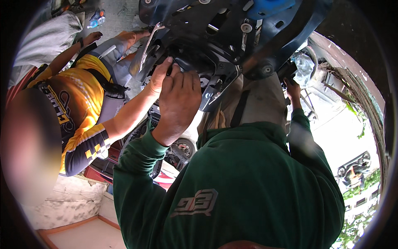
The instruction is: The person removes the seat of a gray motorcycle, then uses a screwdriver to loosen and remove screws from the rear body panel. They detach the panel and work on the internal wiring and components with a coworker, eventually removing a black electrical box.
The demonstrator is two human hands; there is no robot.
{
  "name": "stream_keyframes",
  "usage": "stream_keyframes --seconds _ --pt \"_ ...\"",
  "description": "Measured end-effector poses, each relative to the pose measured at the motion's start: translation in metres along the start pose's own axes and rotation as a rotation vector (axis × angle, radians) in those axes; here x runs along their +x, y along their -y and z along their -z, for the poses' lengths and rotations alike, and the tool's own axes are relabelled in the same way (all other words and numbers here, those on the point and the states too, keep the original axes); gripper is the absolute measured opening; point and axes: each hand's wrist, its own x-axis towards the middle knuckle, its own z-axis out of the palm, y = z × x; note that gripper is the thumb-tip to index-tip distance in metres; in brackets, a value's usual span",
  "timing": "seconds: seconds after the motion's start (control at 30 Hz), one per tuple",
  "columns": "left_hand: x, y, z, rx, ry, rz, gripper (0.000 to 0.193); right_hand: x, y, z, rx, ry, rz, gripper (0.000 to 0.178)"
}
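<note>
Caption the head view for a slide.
Left hand at a black panel, co-worker's hand beside it; right hand apart.

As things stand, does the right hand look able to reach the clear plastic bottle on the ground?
Probably not: the right hand is across the black panels from the bottle, and those panels seem to block the way.

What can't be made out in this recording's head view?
Head view: anything inside the left hand; the back of the hand blocks it.
Head view: what the right hand touches; too dark to tell.
Head view: the full shape of the blue part; the top edge cuts it off.
</note>
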Motion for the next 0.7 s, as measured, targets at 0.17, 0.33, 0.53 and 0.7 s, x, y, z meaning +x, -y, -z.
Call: stream_keyframes --seconds 0.17,0.33,0.53,0.7 --pt "0.002 0.007 0.002 -0.014 -0.013 -0.008 0.029 -0.008 0.011 0.006 0.036 0.024 -0.04 0.055" --pt "0.005 0.011 0.003 -0.07 0.037 0.019 0.026 -0.012 0.023 0.008 0.064 -0.006 0.0 0.054" --pt "0.001 0.016 0.004 -0.081 0.061 0.029 0.028 -0.017 0.04 0.018 0.052 0.0 0.006 0.052" --pt "-0.004 0.019 0.001 -0.1 0.016 0.046 0.028 -0.019 0.046 0.021 0.01 0.023 0.002 0.053"
